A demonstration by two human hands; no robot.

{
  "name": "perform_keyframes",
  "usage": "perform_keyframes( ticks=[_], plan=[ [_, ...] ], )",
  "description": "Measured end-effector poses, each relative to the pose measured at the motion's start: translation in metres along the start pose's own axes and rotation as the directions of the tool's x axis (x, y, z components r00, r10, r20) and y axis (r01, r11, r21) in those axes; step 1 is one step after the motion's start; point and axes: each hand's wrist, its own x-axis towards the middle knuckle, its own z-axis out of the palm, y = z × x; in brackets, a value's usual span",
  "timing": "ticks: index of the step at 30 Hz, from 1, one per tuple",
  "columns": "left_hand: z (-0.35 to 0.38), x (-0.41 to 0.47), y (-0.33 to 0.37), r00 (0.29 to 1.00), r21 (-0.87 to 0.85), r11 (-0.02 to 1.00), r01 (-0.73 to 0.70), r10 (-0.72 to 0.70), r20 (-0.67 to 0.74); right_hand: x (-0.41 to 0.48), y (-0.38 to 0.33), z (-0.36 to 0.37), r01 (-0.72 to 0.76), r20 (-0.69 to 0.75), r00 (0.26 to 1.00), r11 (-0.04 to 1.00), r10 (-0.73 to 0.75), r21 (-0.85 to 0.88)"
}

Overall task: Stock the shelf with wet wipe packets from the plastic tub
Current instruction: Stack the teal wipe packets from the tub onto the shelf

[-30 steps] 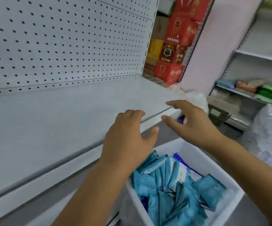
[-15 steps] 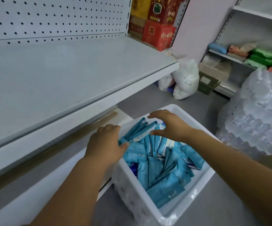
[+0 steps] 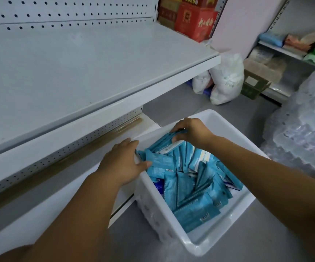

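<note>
The plastic tub [image 3: 219, 241] is set on the floor, below the front edge of the shelf [image 3: 77, 72]. The wet wipe packets [image 3: 194, 210] are piled inside it. A bundle of packets by the tub's far wall is clamped in the grip of the right hand [image 3: 192, 131]. Its other end, at the left wall, is clasped in the grip of the left hand [image 3: 122, 163], with the thumb laid on top.

Red boxes [image 3: 196, 17], white sacks [image 3: 226, 80], bottled water [image 3: 304, 125]
</note>
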Motion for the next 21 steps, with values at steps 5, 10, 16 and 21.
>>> perform_keyframes(
  ticks=[5,10,16,21],
  plan=[
    [-0.008,-0.004,0.011,0.994,-0.074,0.997,-0.035,0.027,-0.106,-0.002,0.001,0.003,-0.031,-0.061,0.997,0.994,0.037,0.106],
    [-0.013,-0.007,0.030,0.981,-0.189,0.976,-0.112,0.079,-0.177,-0.021,0.001,-0.019,-0.096,-0.144,0.981,0.969,0.131,0.228],
    [-0.013,-0.007,0.039,0.984,-0.396,0.912,-0.106,0.039,-0.175,-0.051,0.001,-0.057,-0.092,-0.246,0.945,0.897,0.216,0.432],
    [-0.017,-0.006,0.054,0.987,-0.569,0.816,-0.106,0.015,-0.162,-0.063,-0.016,-0.075,-0.009,-0.243,0.956,0.844,0.164,0.536]
  ],
)
